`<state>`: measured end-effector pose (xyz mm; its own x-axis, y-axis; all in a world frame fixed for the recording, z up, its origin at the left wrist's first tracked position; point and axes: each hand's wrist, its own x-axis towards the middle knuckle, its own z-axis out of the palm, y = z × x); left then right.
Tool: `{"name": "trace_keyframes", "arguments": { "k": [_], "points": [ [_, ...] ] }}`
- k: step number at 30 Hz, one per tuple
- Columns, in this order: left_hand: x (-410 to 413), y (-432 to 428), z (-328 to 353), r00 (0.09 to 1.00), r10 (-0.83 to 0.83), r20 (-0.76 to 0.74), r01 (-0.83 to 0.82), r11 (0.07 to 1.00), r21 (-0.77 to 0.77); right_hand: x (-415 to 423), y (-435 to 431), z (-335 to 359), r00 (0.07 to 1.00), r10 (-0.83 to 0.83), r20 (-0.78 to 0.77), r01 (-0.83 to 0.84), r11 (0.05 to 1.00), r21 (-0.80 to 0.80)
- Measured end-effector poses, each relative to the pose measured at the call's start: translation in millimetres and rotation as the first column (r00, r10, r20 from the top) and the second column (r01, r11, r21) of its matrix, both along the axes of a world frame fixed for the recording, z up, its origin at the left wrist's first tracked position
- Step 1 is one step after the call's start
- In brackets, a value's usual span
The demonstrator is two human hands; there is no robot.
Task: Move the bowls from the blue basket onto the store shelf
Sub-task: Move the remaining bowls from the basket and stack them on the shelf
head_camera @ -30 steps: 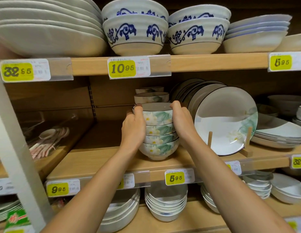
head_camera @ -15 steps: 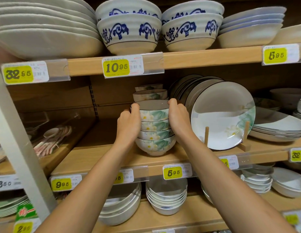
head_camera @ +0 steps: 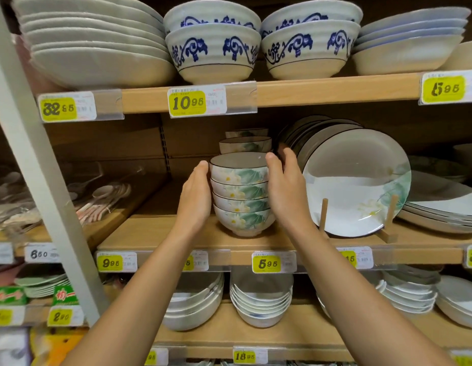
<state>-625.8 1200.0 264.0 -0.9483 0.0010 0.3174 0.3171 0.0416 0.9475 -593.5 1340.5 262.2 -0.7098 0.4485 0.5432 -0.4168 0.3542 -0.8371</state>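
A stack of several white bowls with green leaf and flower print [head_camera: 242, 199] stands on the middle wooden shelf [head_camera: 155, 233], near its front. My left hand [head_camera: 195, 199] lies flat against the stack's left side, thumb at the top rim. On the right side is my right hand [head_camera: 285, 191], its thumb by the top bowl's rim and its fingers spread loosely toward the plates. More bowls of the same print [head_camera: 245, 145] stand behind the stack. The blue basket is out of view.
Matching plates [head_camera: 356, 180] lean on a wooden stand [head_camera: 323, 215] just right of my right hand. Blue-patterned bowls [head_camera: 213, 48] fill the shelf above. Wrapped spoons [head_camera: 103, 196] lie to the left, beyond a white upright post [head_camera: 37, 154]. White bowls [head_camera: 261, 299] sit below.
The stack has settled on the shelf. My right hand's fingers have loosened and spread away from the bowls, and my left hand has flattened against the side.
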Motion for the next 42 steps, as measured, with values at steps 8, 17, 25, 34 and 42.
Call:
{"name": "trace_keyframes", "arguments": {
  "k": [8,17,25,34,42],
  "points": [
    [60.3,-31.1,-28.0,0.993,0.120,0.008,-0.120,0.976,0.181,51.1,-9.9,-19.6,0.963,0.164,-0.215,-0.175,0.984,-0.030],
    [135.8,-104.3,-91.0,0.921,0.359,0.150,-0.385,0.899,0.208,89.2,-73.0,-83.8,0.899,0.412,-0.145,-0.433,0.885,-0.168],
    [189.6,-197.9,-137.4,0.859,0.410,0.305,-0.461,0.880,0.115,120.5,-160.6,-174.8,0.738,0.622,0.262,-0.586,0.783,-0.207],
    [270.7,-339.5,-208.5,0.741,0.410,0.532,-0.494,0.869,0.017,149.8,-284.0,-257.2,0.617,0.599,0.510,-0.571,0.787,-0.234],
    [305.3,-428.5,-259.7,0.634,0.453,0.626,-0.511,0.854,-0.101,161.0,-351.4,-306.8,0.537,0.481,0.693,-0.479,0.850,-0.219]
  ]
}}
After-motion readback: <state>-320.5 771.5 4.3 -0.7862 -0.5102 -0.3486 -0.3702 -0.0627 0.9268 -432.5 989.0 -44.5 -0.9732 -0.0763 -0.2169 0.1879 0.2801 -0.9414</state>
